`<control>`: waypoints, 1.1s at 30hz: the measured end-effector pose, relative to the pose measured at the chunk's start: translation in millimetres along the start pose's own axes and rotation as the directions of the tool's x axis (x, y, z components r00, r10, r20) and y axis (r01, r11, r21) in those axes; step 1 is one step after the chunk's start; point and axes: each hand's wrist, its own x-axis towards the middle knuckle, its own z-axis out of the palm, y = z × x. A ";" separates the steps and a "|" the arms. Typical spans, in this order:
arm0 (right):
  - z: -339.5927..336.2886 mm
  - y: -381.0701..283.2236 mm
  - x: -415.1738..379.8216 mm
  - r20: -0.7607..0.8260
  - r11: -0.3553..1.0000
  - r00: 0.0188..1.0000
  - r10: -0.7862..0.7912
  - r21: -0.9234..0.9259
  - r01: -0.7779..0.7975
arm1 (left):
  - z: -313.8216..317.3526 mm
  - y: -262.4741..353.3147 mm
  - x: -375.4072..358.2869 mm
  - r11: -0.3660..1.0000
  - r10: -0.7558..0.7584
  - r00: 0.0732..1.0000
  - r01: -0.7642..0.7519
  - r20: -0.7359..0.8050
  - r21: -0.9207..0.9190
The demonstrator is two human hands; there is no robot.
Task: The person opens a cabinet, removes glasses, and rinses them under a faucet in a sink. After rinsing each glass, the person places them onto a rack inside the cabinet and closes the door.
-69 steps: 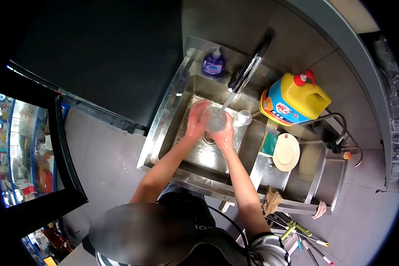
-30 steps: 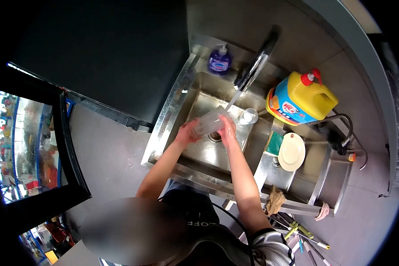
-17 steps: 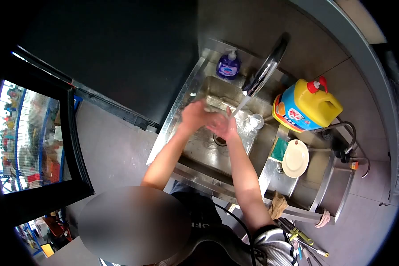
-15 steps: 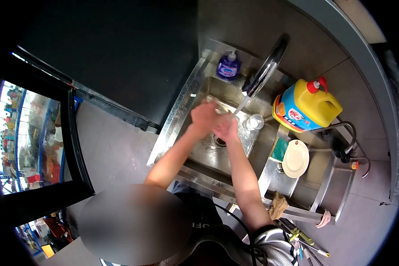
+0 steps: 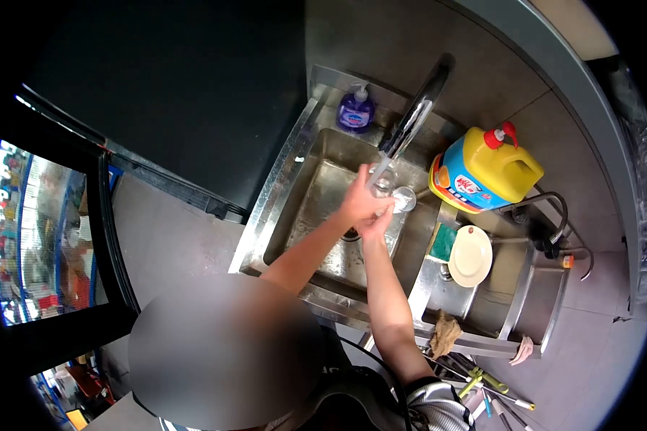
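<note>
My left hand (image 5: 358,202) is curled round a clear glass (image 5: 384,181), which is in the water stream falling from the tap (image 5: 415,121). Just below it, my right hand (image 5: 374,225) is closed against the fingers of my left hand; what it grips is hidden. A second clear glass (image 5: 405,200) is right beside the held one, over the steel sink basin (image 5: 316,212). The drain shows partly under my wrists.
A purple soap bottle (image 5: 356,111) stands on the sink's back ledge. Right of the tap is a yellow detergent jug (image 5: 489,169). A cream plate (image 5: 471,256) and green scouring pad (image 5: 442,243) are by the second basin. A brown cloth (image 5: 445,335) hangs at the front edge.
My left hand has moved right and down, with the clear glass now showing under the stream. My right hand has shifted slightly down. The whole view has moved a little.
</note>
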 end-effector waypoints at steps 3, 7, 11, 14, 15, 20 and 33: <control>1.8 -2.6 3.4 0.000 0.991 0.991 0.134 -0.001 -0.134 | -27.0 -29.4 17.3 0.854 -0.072 0.997 0.083 0.042 -0.513; 30.2 11.9 16.4 0.049 0.977 0.978 0.203 -0.078 -0.199 | -66.1 -38.3 20.7 0.786 -0.116 0.990 0.039 -0.086 -0.618; 66.7 21.0 9.5 -0.081 0.968 0.991 -0.107 -0.235 0.085 | -78.3 -23.7 15.3 0.662 -0.249 0.966 0.118 -0.069 -0.740; 74.4 29.8 -5.7 0.169 0.716 0.851 -0.497 -0.473 0.513 | -64.0 -39.6 15.6 0.460 -0.341 0.940 0.140 -0.029 -0.877; 79.9 30.8 -16.9 0.254 0.623 0.801 -0.542 -0.519 0.585 | -67.6 -20.6 9.6 0.332 -0.396 0.917 0.192 0.048 -0.924; 53.2 -5.0 -15.5 0.165 0.912 0.939 -0.303 -0.234 0.336 | -70.1 -55.0 7.1 -0.099 -0.199 0.906 0.362 0.375 -0.927; -20.9 -45.5 -49.4 -0.322 0.802 0.778 -0.540 -0.477 0.359 | 4.4 -44.5 -14.4 -0.335 -0.279 0.734 0.530 0.619 -0.779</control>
